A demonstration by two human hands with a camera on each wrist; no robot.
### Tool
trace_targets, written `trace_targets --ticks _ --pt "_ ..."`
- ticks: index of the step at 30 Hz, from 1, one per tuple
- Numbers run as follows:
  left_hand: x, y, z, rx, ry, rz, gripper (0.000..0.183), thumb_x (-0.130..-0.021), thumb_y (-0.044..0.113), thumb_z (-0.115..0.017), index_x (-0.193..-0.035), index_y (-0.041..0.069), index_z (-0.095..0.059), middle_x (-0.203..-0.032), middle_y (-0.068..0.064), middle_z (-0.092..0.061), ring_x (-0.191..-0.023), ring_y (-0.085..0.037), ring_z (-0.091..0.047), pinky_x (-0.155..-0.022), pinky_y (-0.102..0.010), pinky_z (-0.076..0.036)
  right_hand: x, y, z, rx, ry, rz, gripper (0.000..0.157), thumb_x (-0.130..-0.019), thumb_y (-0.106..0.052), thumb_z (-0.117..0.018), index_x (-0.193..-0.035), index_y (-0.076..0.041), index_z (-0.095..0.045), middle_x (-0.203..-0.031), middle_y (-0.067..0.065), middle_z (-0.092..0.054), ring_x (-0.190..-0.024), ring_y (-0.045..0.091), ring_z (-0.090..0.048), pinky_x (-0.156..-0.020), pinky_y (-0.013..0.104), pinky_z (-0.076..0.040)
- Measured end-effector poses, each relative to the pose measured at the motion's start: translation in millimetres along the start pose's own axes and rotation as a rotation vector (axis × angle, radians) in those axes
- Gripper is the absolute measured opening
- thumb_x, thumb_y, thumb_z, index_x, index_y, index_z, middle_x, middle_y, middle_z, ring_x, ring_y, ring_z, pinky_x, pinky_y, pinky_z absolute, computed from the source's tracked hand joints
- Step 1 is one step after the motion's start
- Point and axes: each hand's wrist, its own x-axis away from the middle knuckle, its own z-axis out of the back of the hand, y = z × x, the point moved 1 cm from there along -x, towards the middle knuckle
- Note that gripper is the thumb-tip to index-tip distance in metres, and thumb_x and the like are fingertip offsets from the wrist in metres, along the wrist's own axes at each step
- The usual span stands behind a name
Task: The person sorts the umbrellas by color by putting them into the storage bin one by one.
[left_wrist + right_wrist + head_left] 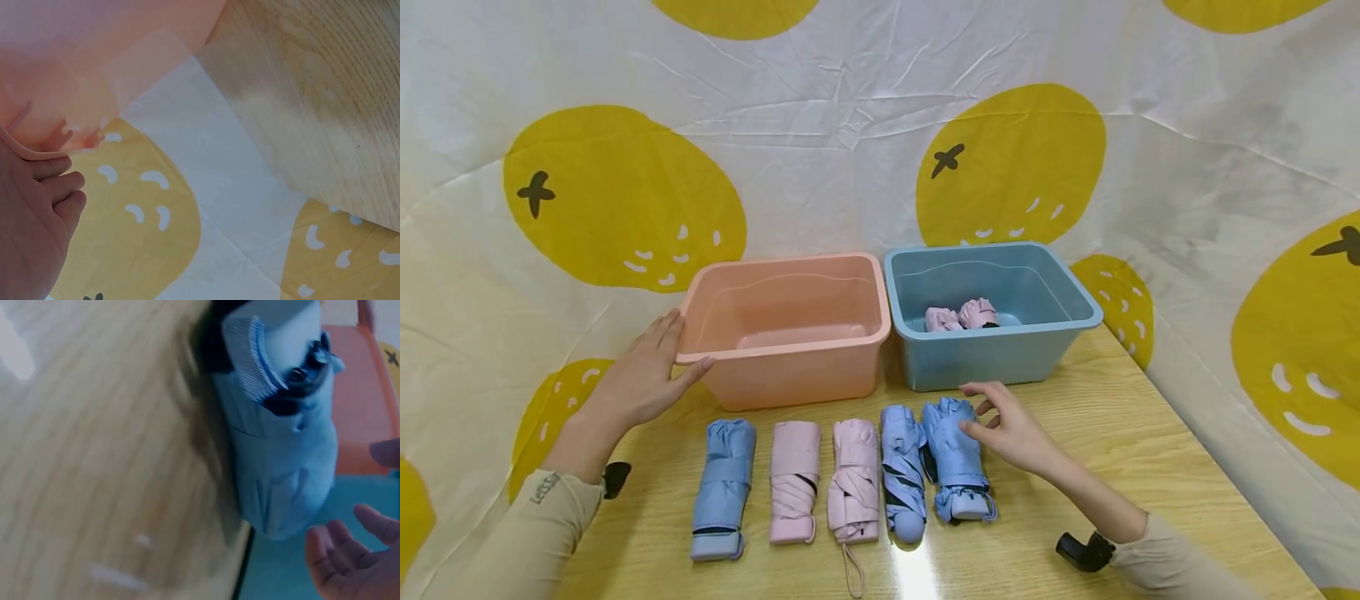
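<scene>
My left hand (638,373) rests on the left rim of a pink plastic bin (801,375), fingers extended along its outside and thumb at the front edge. My right hand (1015,429) hovers beside the rightmost blue folded umbrella (958,454), its fingers loosely bent around nothing. The right wrist view shows that umbrella lying on the table with the fingers apart from it. Left of it in a row are another blue umbrella (904,475), a pink umbrella (854,479) with a wrist loop, a second pink umbrella (795,483) and a blue umbrella (724,487).
Next to the pink bin stands a blue plastic bin (985,358), with two pink folded bundles (977,312) inside. Both bins stand at the back of the wooden table (1075,533). A cloth printed with yellow fruit (850,183) hangs behind them. The table's edge slants down the right side.
</scene>
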Motion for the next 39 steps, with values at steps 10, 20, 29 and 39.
trace_targets --ticks 10,20,29,39 --pt "1.3 -0.8 -0.7 0.004 0.007 0.005 0.100 -0.104 0.060 -0.048 -0.162 -0.011 -0.008 -0.167 -0.035 -0.012 -0.153 -0.055 -0.017 -0.120 -0.070 -0.021 -2.0 9.9 -19.3 0.213 -0.094 -0.014 0.080 -0.085 -0.037 -0.085 -0.150 -0.005 -0.053 -0.145 0.022 -0.049 -0.131 0.042 -0.049 -0.104 0.060 -0.047" --pt "0.8 -1.4 -1.7 -0.001 0.012 -0.003 0.099 -0.105 0.059 -0.048 -0.161 -0.011 -0.009 -0.167 -0.035 -0.013 -0.152 -0.055 -0.018 -0.121 -0.069 -0.021 -12.4 11.5 -28.0 0.236 -0.161 -0.109 0.094 -0.080 -0.050 -0.086 -0.154 -0.005 -0.048 -0.147 0.023 -0.047 -0.127 0.043 -0.057 -0.103 0.062 -0.050" --pt "0.1 0.4 0.0 0.001 0.005 0.003 0.099 -0.105 0.060 -0.047 -0.162 -0.011 -0.008 -0.168 -0.035 -0.011 -0.152 -0.055 -0.017 -0.120 -0.069 -0.021 -13.2 18.3 -28.9 0.115 -0.126 -0.164 0.091 -0.077 -0.034 -0.088 -0.151 0.000 -0.048 -0.145 0.025 -0.048 -0.128 0.042 -0.054 -0.107 0.062 -0.047" --pt "-0.1 1.9 1.2 -0.004 0.007 -0.003 0.099 -0.105 0.059 -0.047 -0.161 -0.012 -0.009 -0.167 -0.035 -0.012 -0.152 -0.056 -0.017 -0.121 -0.069 -0.021 -3.7 15.5 -24.1 0.024 -0.041 -0.096 0.088 -0.074 -0.022 -0.088 -0.150 -0.003 -0.048 -0.146 0.023 -0.047 -0.128 0.040 -0.052 -0.106 0.059 -0.048"
